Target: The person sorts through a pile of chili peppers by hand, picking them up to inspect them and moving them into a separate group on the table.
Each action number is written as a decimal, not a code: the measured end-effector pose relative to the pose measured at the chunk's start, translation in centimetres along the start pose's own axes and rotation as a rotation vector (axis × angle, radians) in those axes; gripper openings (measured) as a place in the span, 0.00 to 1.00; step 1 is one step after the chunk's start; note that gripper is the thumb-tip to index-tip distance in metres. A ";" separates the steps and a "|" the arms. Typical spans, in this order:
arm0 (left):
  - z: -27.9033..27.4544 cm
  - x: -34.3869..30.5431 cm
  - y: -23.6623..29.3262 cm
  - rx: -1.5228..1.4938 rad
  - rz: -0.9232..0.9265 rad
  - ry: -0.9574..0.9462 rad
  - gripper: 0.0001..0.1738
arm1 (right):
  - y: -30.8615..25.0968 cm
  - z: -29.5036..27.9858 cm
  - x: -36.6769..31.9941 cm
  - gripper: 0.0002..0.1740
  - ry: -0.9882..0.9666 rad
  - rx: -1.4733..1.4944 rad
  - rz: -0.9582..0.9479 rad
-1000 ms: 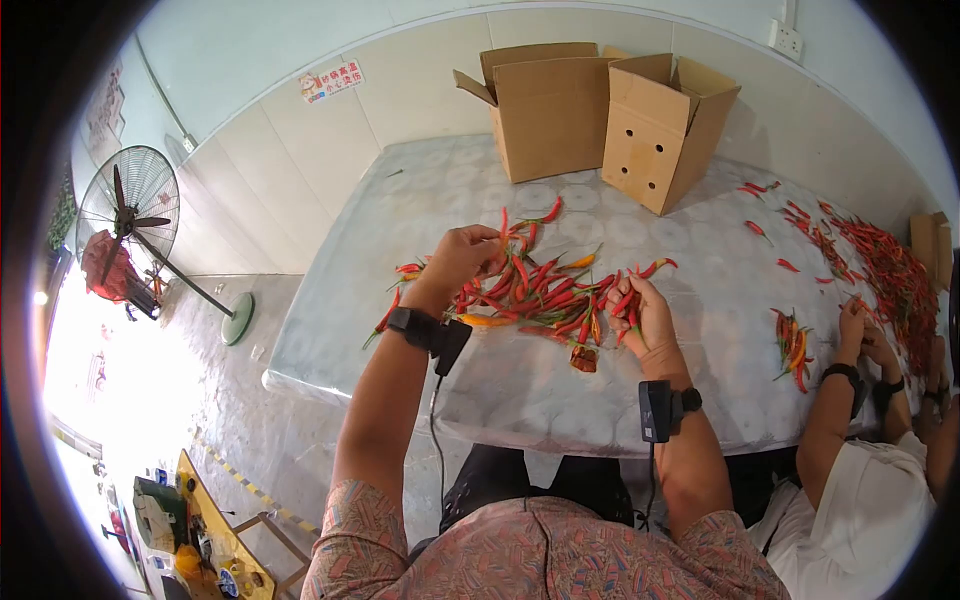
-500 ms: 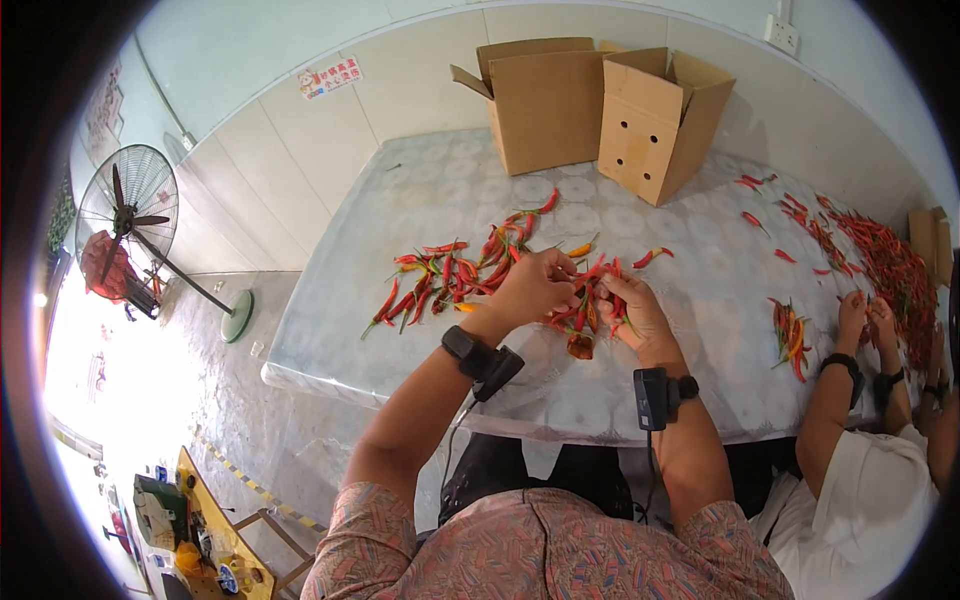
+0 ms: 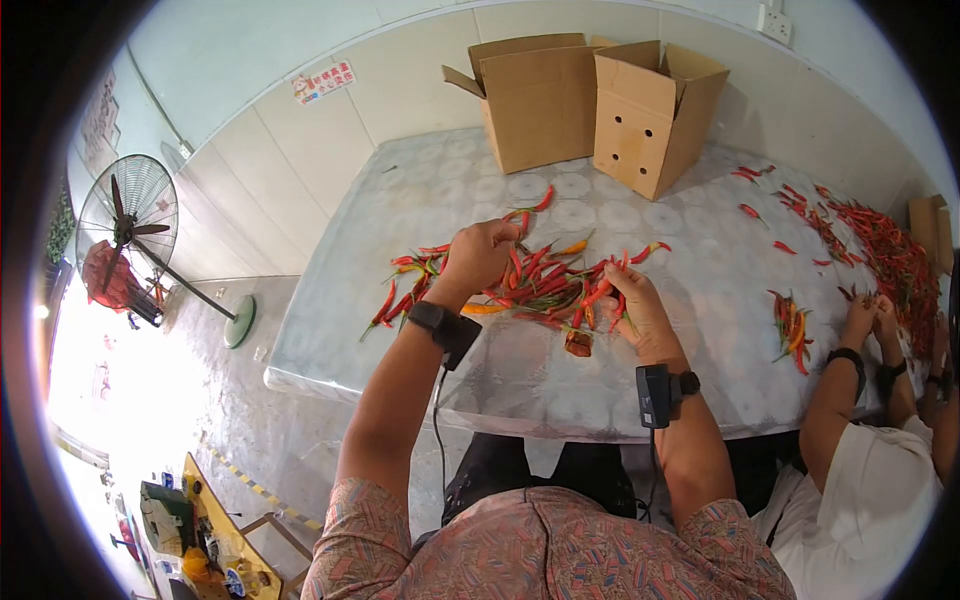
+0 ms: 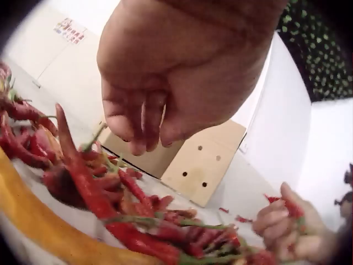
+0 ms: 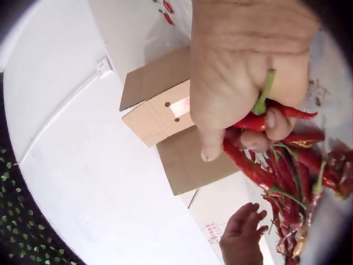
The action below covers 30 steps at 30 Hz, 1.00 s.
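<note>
Over the left part of a pile of red chilies (image 3: 545, 285) is my left hand (image 3: 478, 262). In the left wrist view that hand (image 4: 176, 72) has loosely bent fingers with nothing between them, above red chilies (image 4: 88, 187) and a yellow one (image 4: 49, 221). At the pile's right edge, my right hand (image 3: 640, 305) holds several red chilies. The right wrist view shows red chilies (image 5: 251, 122) gripped in the curled fingers of my right hand (image 5: 248, 77), one green stem sticking out.
Two open cardboard boxes (image 3: 540, 105) (image 3: 635, 125) stand at the table's back. A small chili bunch (image 3: 792, 330) and a large heap (image 3: 890, 250) lie to the right, beside another person's hands (image 3: 870, 318). A fan (image 3: 125, 225) stands left.
My left hand went from the left side of the pile to beside my right hand, then back left over the pile. My right hand has stayed near the same spot, holding chilies.
</note>
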<state>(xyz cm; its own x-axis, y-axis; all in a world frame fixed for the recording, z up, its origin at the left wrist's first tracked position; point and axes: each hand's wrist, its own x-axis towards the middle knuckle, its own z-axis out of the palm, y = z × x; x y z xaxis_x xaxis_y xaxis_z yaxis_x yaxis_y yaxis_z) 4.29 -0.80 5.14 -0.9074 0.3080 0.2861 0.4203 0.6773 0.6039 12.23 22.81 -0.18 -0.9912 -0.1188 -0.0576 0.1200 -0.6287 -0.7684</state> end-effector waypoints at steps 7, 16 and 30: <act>0.8 0.3 -1.2 0.492 0.181 -0.202 0.18 | -0.5 0.8 -0.2 0.12 0.059 -0.036 0.003; -0.9 -0.4 -2.0 0.333 0.094 -0.090 0.13 | -0.6 0.8 -0.3 0.13 0.039 -0.072 0.006; -1.4 -2.7 1.6 -0.883 -0.328 -0.232 0.12 | -0.6 1.0 -0.6 0.14 0.020 -0.041 0.040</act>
<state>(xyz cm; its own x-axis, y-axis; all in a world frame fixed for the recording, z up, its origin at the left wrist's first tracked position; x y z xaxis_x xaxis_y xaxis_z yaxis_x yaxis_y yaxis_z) 7.40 -1.42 6.40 -0.9197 0.3815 -0.0925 -0.0852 0.0361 0.9957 12.82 22.47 0.99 -0.9867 -0.1274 -0.1012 0.1575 -0.5916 -0.7907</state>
